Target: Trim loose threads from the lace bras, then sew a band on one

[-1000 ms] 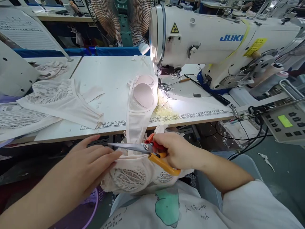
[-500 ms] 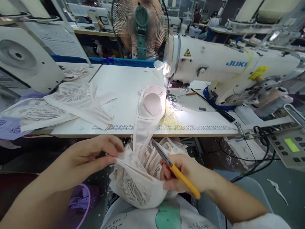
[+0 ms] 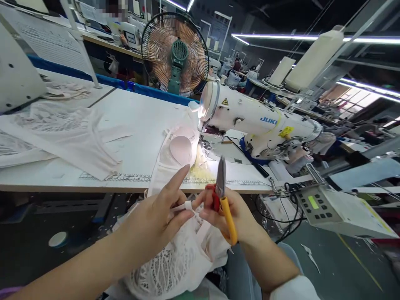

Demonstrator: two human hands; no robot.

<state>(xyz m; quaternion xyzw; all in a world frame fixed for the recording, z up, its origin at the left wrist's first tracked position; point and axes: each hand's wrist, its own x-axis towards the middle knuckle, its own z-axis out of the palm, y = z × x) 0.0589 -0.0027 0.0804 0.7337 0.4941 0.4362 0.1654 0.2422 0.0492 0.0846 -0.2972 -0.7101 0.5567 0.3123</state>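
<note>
My left hand pinches a narrow white strap of a pale pink lace garment that lies bunched in my lap, its index finger stretched upward. My right hand touches the same strap with its fingertips and holds a pair of scissors with red and yellow handles, blades closed and pointing up. Further garment pieces with pink cups trail from my lap up onto the table, toward the needle of the white sewing machine.
Lace fabric pieces lie on the table's left side beside another machine. A fan stands behind the table. A control panel with cables hangs at the right. Other workstations and people are far back.
The view has tilted upward. My right hand turned the scissors from slanting toward the fabric to pointing upward. My left hand moved from the garment's edge to pinching the strap with my right.
</note>
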